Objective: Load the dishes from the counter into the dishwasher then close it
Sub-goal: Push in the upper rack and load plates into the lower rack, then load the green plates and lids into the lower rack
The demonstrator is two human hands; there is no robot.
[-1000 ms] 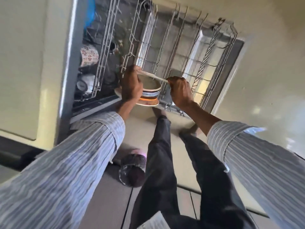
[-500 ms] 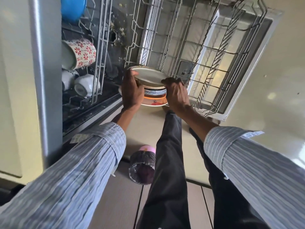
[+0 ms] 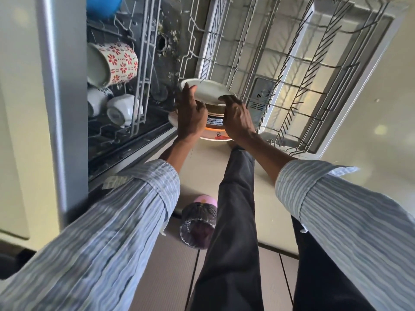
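A stack of dishes is held over the near edge of the pulled-out lower rack [image 3: 289, 70] of the open dishwasher. On top lies a cream plate [image 3: 207, 90], under it a striped bowl [image 3: 214, 121], and at the bottom a wide plate [image 3: 215, 138] with a red mark. My left hand [image 3: 190, 113] grips the stack's left side, thumb on the cream plate's rim. My right hand [image 3: 238, 116] holds the right side, fingers curled on the cream plate's edge. The lower rack's wire tines stand bare.
The upper rack [image 3: 139, 63] at left holds a red-flowered mug [image 3: 112, 63], two white cups [image 3: 119, 108] and a blue bowl [image 3: 103, 5]. The open dishwasher door [image 3: 359, 75] lies under the lower rack. A small lined bin [image 3: 198, 225] stands on the floor beside my legs.
The view has drawn closer to the dishwasher. The cream plate has tipped up from the stack, and both hands have shifted higher on its rim.
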